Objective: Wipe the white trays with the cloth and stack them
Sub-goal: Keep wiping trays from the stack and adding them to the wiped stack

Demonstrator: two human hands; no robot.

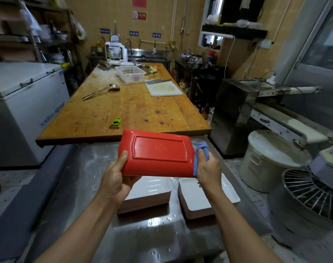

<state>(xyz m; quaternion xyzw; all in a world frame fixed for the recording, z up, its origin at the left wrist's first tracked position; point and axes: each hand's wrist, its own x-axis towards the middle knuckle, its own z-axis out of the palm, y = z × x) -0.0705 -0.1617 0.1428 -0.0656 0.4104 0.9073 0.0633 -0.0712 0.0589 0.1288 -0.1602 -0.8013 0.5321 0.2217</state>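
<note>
At the centre of the frame the left hand (117, 175) held a rectangular tray (156, 153) up above the steel tabletop (89, 168), its red underside facing the camera. The grip was closed on the tray's left edge, thumb lying over the red back and the fingers hidden behind. The right hand (207, 166) clutched a crumpled blue cloth (199, 154), fingers curled round it, and pressed it against the tray's right edge.

Below the hands, in the lower middle of the frame, two piles of trays sat on the wet tabletop: the left stack (148, 196), partly covered by the left hand, and the right stack (205, 200), each showing a white top face over reddish edges. The two stacks stood near each other, not touching. Water drops lay on the steel around them.

Further up the frame ran a wooden tabletop (142, 111), carrying a green peeler (115, 123) near its front edge, a ladle (101, 91), a white cutting board (163, 88) and a white basket (130, 73). A chest freezer (25, 103) stood at the left.
</note>
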